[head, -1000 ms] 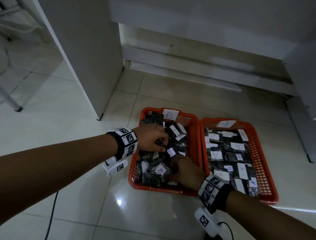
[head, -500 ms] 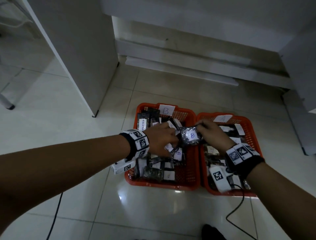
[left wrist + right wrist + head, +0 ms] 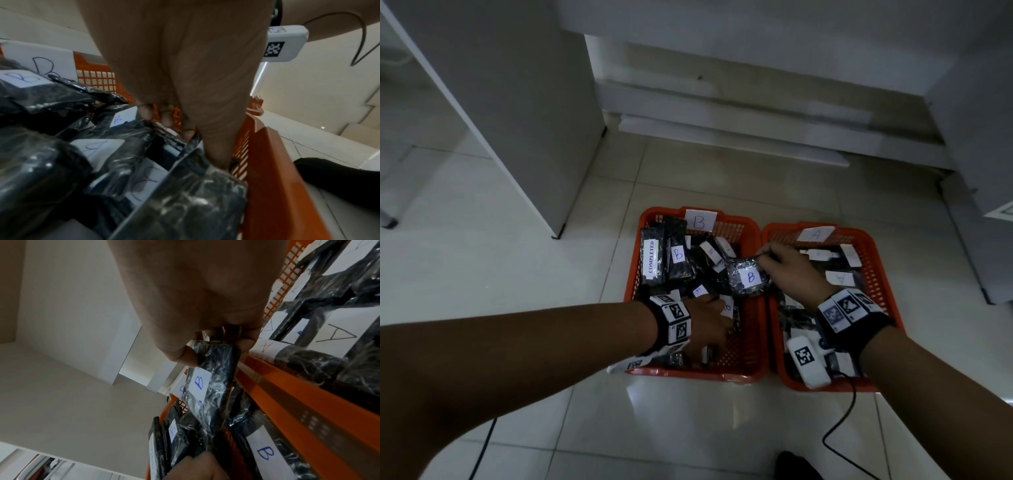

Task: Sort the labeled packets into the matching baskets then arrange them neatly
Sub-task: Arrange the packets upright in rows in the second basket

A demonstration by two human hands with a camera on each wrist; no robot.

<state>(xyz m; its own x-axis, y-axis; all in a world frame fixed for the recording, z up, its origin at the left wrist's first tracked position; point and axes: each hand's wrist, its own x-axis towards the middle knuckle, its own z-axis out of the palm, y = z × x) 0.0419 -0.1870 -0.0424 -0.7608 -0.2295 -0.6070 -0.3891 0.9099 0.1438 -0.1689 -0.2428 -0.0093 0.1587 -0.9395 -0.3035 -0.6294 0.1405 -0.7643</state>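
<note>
Two orange baskets sit side by side on the floor: basket B on the left and basket A on the right, each full of black packets with white letter labels. My right hand pinches a black packet marked B by its top edge. It holds the packet over the right side of basket B, beside the divide. The right wrist view shows this packet marked B hanging from the fingertips. My left hand reaches into the near end of basket B. There its fingers curl on a black packet against the basket wall.
A white cabinet panel stands at the left and a low white ledge runs behind the baskets. A black cable trails from my right wrist across the tiled floor. A dark shoe shows at the bottom edge.
My right hand lifted the B packet out of basket B's near end and now holds it by the divide. My left hand drew back from mid-basket to the near end.
</note>
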